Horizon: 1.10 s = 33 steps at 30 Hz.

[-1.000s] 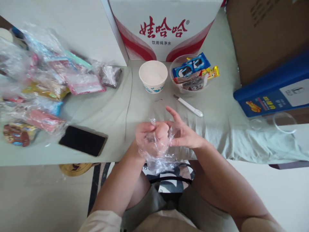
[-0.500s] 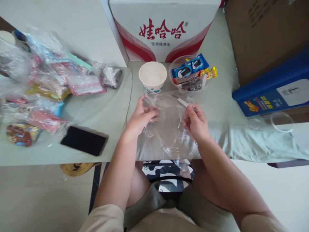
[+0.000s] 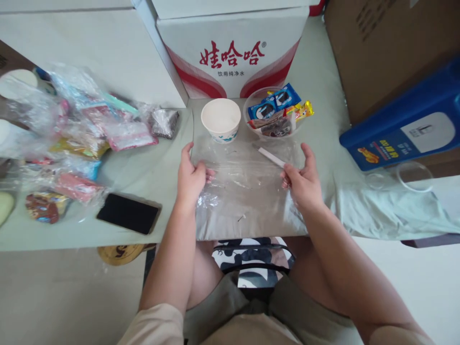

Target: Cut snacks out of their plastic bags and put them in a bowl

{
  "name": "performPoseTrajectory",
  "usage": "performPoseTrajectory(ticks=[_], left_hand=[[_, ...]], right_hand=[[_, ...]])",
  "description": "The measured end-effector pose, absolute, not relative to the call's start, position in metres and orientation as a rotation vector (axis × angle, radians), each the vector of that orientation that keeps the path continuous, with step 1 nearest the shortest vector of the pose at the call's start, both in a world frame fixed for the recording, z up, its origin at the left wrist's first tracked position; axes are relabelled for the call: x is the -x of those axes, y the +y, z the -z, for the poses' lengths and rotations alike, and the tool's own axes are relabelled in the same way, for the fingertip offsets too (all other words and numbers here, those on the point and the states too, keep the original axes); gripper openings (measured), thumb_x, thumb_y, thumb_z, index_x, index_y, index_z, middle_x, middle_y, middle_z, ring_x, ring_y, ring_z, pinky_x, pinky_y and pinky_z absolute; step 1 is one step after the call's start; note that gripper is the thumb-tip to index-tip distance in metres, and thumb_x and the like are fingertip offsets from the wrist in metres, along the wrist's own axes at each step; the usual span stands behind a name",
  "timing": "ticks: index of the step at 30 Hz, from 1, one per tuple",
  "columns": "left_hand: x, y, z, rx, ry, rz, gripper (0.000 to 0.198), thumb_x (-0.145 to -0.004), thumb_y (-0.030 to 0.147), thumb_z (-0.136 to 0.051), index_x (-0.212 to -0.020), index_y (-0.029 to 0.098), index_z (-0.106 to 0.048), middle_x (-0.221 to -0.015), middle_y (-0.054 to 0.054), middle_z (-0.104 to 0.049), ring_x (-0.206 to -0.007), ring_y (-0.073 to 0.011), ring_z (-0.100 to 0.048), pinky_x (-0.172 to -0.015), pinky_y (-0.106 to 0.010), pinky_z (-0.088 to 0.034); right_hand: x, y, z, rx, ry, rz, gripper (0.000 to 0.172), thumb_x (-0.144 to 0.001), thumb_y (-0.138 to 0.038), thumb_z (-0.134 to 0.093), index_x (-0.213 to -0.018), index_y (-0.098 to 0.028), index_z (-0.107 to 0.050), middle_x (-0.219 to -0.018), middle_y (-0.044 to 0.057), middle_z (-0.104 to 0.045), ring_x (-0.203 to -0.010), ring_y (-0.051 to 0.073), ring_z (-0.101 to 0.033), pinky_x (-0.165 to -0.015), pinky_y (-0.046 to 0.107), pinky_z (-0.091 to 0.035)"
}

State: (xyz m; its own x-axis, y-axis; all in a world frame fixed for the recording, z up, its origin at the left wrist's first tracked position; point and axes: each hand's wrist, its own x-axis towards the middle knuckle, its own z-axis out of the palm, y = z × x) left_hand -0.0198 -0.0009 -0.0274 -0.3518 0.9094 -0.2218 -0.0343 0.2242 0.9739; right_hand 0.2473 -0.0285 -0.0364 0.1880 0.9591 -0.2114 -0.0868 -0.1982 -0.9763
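Observation:
A clear plastic sheet or bag (image 3: 247,184) lies spread and wrinkled on the cloth in front of me. At its left side, my left hand (image 3: 192,175) has its fingers curled on the plastic, with the index finger stretched forward. My right hand (image 3: 304,179) pinches a slim white stick-like tool (image 3: 271,157) with a thin greyish tip, pointing forward and left over the plastic. Its fingers also touch the right part of the sheet. Just beyond the plastic stand a white paper cup (image 3: 221,122) and a clear round bowl (image 3: 247,117) of small snack packets (image 3: 275,105).
Many plastic-wrapped packets (image 3: 81,139) crowd the left, near a black phone (image 3: 128,214). A white and red carton (image 3: 233,62) stands behind the cup. On the right are a blue box (image 3: 406,124), a brown carton (image 3: 345,57) and a clear cup (image 3: 415,177).
My hands have moved apart, and the plastic between them is now spread wider and flatter. Its near end no longer hangs over the front edge. The view has shifted slightly.

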Motion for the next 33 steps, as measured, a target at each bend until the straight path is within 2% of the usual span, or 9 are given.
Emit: performPoseTrajectory(ticks=[7,12,18,21,24,26,29,31,33], left_hand=[[0.026,-0.004,0.008,-0.696,1.420,-1.355,0.015,-0.080,0.029,-0.070,-0.089,0.022,-0.060,-0.057,0.005,-0.062,-0.052,-0.0109,-0.065,-0.050,-0.017,-0.048],[0.036,-0.006,0.018,-0.927,1.337,-1.328,0.026,-0.065,0.024,-0.081,-0.089,0.020,-0.071,-0.086,-0.003,-0.076,-0.085,-0.0165,-0.075,-0.077,-0.024,-0.058],[0.048,-0.013,0.025,-1.398,1.642,-1.061,0.013,-0.073,0.025,-0.077,-0.084,0.019,-0.080,-0.079,-0.004,-0.076,-0.073,-0.0167,-0.067,-0.074,-0.025,-0.053],[0.056,-0.019,0.023,-1.429,1.624,-1.142,0.012,-0.075,0.032,-0.077,-0.076,0.020,-0.079,-0.071,-0.003,-0.071,-0.069,-0.0175,-0.061,-0.068,-0.027,-0.050],[0.063,-0.025,0.023,-1.449,1.589,-1.276,0.016,-0.072,0.036,-0.080,-0.066,0.022,-0.078,-0.074,-0.004,-0.063,-0.073,-0.0173,-0.058,-0.068,-0.028,-0.050],[0.065,-0.030,0.023,-1.411,1.487,-1.347,0.020,-0.070,0.038,-0.083,-0.061,0.022,-0.074,-0.083,-0.006,-0.064,-0.086,-0.0191,-0.062,-0.079,-0.030,-0.053],[0.062,-0.038,0.016,-1.192,1.277,-1.394,0.033,-0.068,0.042,-0.085,-0.055,0.020,-0.064,-0.085,-0.007,-0.067,-0.093,-0.0209,-0.068,-0.086,-0.034,-0.056],[0.057,-0.042,0.009,-0.997,1.228,-1.350,0.042,-0.069,0.047,-0.084,-0.055,0.019,-0.055,-0.071,-0.004,-0.064,-0.070,-0.0164,-0.067,-0.066,-0.029,-0.056],[0.052,-0.043,0.002,-0.846,1.276,-1.270,0.047,-0.073,0.049,-0.083,-0.058,0.020,-0.050,-0.056,0.001,-0.055,-0.045,-0.0097,-0.052,-0.042,-0.021,-0.041]], right_hand=[[-0.256,-0.026,0.037,1.226,-0.980,-1.248,0.020,-0.085,-0.038,-0.067,-0.102,-0.029,-0.060,-0.086,-0.001,-0.067,-0.075,0.014,-0.065,-0.065,0.026,-0.050],[-0.258,-0.023,0.038,1.301,-1.455,-1.156,0.034,-0.080,-0.034,-0.071,-0.112,-0.026,-0.068,-0.087,0.001,-0.065,-0.080,0.017,-0.061,-0.076,0.033,-0.051],[-0.261,-0.021,0.035,1.449,-1.676,-0.620,0.019,-0.089,-0.033,-0.060,-0.092,-0.024,-0.076,-0.082,0.005,-0.062,-0.074,0.020,-0.058,-0.075,0.038,-0.052],[-0.260,-0.026,0.029,1.505,-1.641,-0.408,0.021,-0.090,-0.037,-0.061,-0.091,-0.024,-0.077,-0.103,0.011,-0.064,-0.100,0.027,-0.063,-0.089,0.045,-0.053],[-0.260,-0.035,0.019,1.531,-1.622,-0.210,0.018,-0.087,-0.038,-0.065,-0.084,-0.023,-0.074,-0.130,0.016,-0.061,-0.134,0.038,-0.050,-0.106,0.056,-0.045],[-0.261,-0.043,0.010,1.464,-1.656,-0.339,0.016,-0.085,-0.037,-0.067,-0.078,-0.023,-0.070,-0.123,0.014,-0.066,-0.131,0.038,-0.055,-0.109,0.058,-0.043],[-0.268,-0.054,-0.004,1.324,-1.578,-1.038,0.023,-0.085,-0.042,-0.066,-0.071,-0.024,-0.063,-0.078,0.007,-0.069,-0.086,0.028,-0.070,-0.091,0.051,-0.055],[-0.274,-0.058,-0.010,1.218,-1.354,-1.605,0.028,-0.083,-0.049,-0.069,-0.072,-0.023,-0.063,-0.060,0.001,-0.059,-0.058,0.021,-0.062,-0.069,0.043,-0.058],[-0.278,-0.058,-0.011,1.111,-1.138,-1.981,0.035,-0.076,-0.056,-0.076,-0.077,-0.023,-0.066,-0.057,-0.002,-0.058,-0.047,0.017,-0.055,-0.055,0.037,-0.055]])
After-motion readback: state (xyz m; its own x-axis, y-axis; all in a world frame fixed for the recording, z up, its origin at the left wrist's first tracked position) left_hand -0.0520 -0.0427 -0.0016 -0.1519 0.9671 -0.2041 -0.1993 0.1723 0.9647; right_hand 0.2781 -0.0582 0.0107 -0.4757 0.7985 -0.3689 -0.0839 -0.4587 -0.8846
